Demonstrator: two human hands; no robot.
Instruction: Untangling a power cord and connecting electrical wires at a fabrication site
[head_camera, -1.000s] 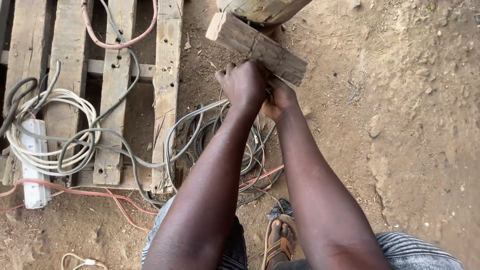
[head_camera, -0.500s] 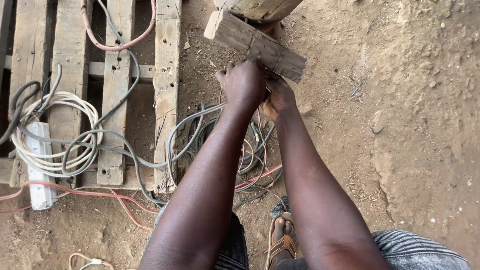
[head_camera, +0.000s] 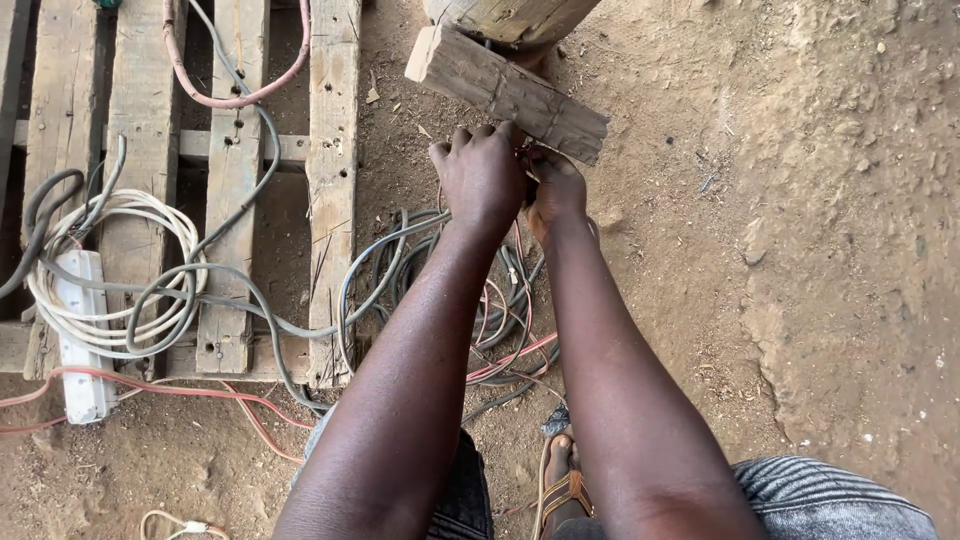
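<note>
Head view: both hands (head_camera: 515, 180) pinch thin wires (head_camera: 510, 270).

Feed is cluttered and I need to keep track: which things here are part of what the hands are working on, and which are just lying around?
In hand:
- left hand and right hand, closed together on thin wires
- wooden block just above them

Lying about:
- wooden pallet
- white power strip
- coiled white cable
- grey cables
- pink hose
- sandal
</note>
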